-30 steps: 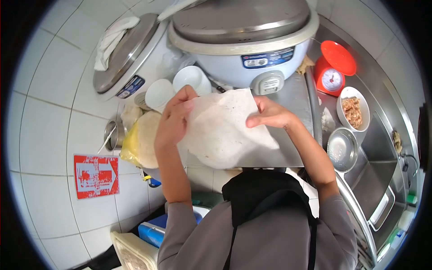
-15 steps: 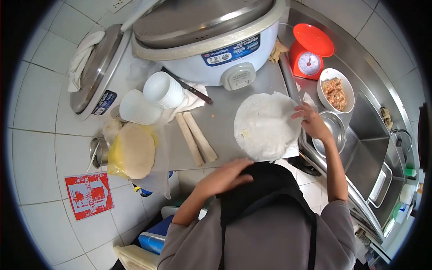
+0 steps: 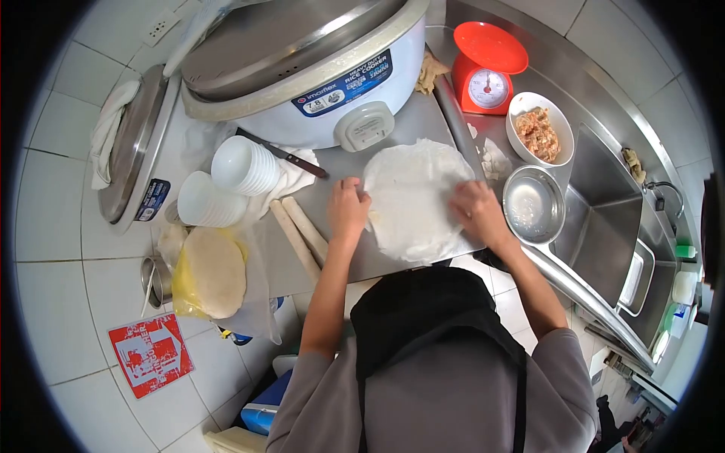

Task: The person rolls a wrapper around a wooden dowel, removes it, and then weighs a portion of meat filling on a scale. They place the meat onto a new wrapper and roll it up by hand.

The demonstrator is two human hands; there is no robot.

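left hand (image 3: 350, 211): fingers half-curled at left edge of white sheet (image 3: 414, 198), grip unclear | right hand (image 3: 483, 215): fingers bent over its right side, blurred, grip unclear | sheet: roundish, thin, ragged-rimmed, faintly creased, lying on steel counter (image 3: 423, 119)

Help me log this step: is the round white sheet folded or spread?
Spread: the sheet lies open on the steel counter, its broad, roughly round face showing between the left hand and right hand.

Bright light fills the dark-cornered, fisheye-bent view
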